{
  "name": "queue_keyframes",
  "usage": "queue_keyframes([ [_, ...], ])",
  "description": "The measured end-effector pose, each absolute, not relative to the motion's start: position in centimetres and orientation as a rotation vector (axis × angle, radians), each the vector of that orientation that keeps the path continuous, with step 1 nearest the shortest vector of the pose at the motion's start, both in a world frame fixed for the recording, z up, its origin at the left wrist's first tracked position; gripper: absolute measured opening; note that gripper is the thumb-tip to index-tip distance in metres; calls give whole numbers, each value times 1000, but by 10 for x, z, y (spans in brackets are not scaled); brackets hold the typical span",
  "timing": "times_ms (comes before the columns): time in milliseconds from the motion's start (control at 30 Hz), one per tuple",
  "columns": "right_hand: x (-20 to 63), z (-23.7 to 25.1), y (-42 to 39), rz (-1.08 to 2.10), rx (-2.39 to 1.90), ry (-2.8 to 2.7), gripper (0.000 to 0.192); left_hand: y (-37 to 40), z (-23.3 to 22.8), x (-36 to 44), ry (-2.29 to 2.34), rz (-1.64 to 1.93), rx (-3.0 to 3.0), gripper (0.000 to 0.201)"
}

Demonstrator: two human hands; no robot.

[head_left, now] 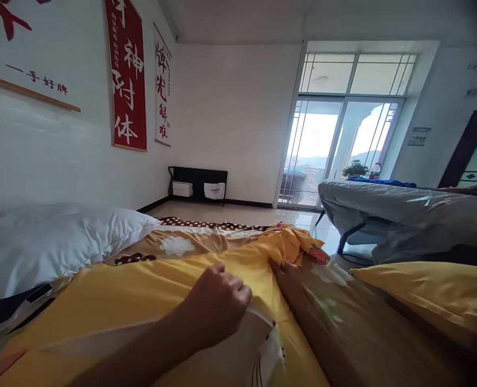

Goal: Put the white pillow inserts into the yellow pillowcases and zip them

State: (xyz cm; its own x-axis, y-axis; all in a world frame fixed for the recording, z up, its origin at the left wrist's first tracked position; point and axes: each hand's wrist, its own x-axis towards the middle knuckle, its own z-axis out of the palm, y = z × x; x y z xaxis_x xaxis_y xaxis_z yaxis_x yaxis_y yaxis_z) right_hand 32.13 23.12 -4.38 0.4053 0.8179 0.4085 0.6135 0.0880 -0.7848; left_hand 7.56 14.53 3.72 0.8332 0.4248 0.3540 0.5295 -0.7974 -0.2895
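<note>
A yellow patterned quilt cover [141, 293] lies bunched across the bed in front of me. My left hand [218, 298] is a closed fist gripping a fold of the yellow cover near its middle. My right hand [289, 277] rests on the cover just to the right, fingers pinching the fabric where the yellow side meets a tan flowered side [343, 312]. A crumpled orange-yellow heap of the cover [292, 242] sits just beyond both hands.
A white pillow [52, 242] lies at the left by the wall. A yellow pillow [432, 295] sits at the right. A grey-covered folding bed [403, 215] stands to the right. Glass balcony doors [335, 150] and a low black shelf [198, 185] are at the far wall.
</note>
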Motion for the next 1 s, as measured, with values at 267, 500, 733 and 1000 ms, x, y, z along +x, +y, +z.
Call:
queue_keyframes([
  [267, 299, 45, 256, -51, -1579, -1405, 37, 129, 80, 77, -913, -206, -2625, 12],
  [500, 248, -15, 202, -443, -1240, -1820, 25, 217, -4, 55, -1472, -97, -2636, 21],
  [733, 217, -58, 189, -190, -1115, -2295, 17, 254, -13, 26, -1451, -199, -2697, 16],
  [1000, 204, -110, 199, -254, -1128, -2093, 11, 255, -9, -68, -1796, -203, -2380, 24],
])
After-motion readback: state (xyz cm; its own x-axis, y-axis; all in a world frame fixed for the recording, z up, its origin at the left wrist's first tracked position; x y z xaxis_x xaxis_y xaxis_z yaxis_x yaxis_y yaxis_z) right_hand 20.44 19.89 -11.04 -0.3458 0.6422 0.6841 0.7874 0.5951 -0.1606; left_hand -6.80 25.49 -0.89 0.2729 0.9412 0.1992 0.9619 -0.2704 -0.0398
